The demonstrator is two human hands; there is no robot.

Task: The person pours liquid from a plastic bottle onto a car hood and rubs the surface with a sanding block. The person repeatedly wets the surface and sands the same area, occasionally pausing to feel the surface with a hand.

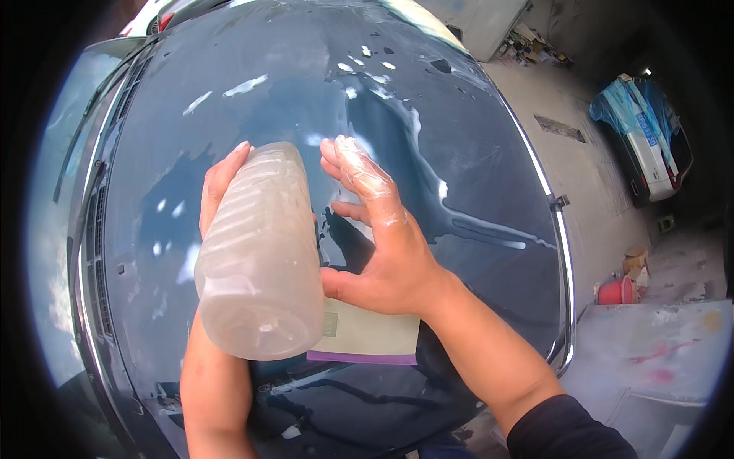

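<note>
My left hand (pixel 219 183) is wrapped round a translucent, ribbed plastic bottle (pixel 260 249). It is tilted, its round base facing me and its far end pointing away over the dark blue car bonnet (pixel 489 287). My right hand (pixel 386 256) is just right of the bottle, fingers spread and holding nothing. White residue coats its forefinger side. The thumb tip comes close to the bottle's side; I cannot tell if they touch. Below both hands, a pale sheet with a purple edge (pixel 367 333) lies on the bonnet, partly covered by the bottle.
Wet streaks and pale patches mark the bonnet. The windscreen (pixel 73 145) and wiper are on the left. Over the floor to the right are a red bucket (pixel 616 291), a paint-stained pale panel (pixel 657 352) and a white vehicle part with blue film (pixel 650 138).
</note>
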